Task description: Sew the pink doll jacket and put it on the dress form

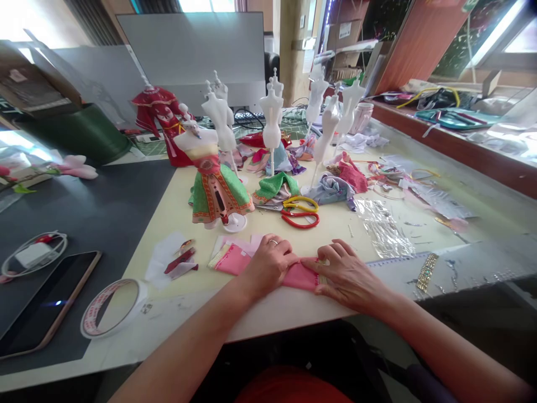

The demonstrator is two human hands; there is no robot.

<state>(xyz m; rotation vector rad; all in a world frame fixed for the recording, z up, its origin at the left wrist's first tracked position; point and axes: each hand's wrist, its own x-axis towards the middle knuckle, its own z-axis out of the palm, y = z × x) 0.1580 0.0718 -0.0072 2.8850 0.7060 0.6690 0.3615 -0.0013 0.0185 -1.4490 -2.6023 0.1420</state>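
- While the left hand (271,258) is bearing down on the middle of the pink cloth (235,260), its grip is pinching the fabric between thumb and curled fingers, and a ring is showing on one finger
- The right hand (346,274) is grasping the right end of the same cloth, its grip closing with the thumb at the near edge and the index finger on top
- The pink cloth is lying folded in a long strip near the front edge of the table (193,319), and its left end is showing a pale yellowish border
- Scissors (300,212) with one yellow and one red handle are resting beyond the hands, touching a green cloth (274,187)
- A dress form in a green-and-pink dress (218,184) is standing beyond the left hand, and bare white dress forms (272,117) are standing farther back, before a grey monitor (193,50)
- Dark red scraps (180,260) are lying left of the cloth, while a tape roll (141,296) and a phone (46,305) are resting nearer the left
- On the right, a ruler (396,261), a clear plastic bag (384,226) and a gold strip (427,272) are lying well apart from the cloth
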